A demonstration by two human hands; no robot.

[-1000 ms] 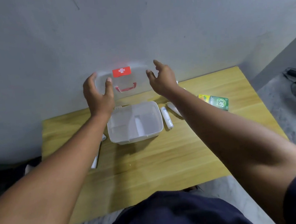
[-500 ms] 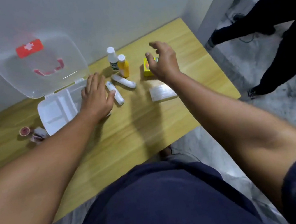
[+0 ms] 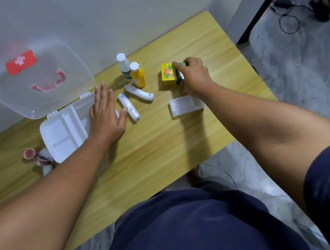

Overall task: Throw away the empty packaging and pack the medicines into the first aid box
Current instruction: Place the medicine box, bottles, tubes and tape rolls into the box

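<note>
first aid box (image 3: 62, 134) open, compartments bare, left hand (image 3: 104, 116) on rim

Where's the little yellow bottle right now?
In the head view, the yellow bottle stands near the wall toward the table's far edge, touching or just in front of the white bottle, between the open first aid box and the yellow carton.

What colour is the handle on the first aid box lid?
Red, matching the cross label; the handle shows through the clear lid in the head view.
</note>
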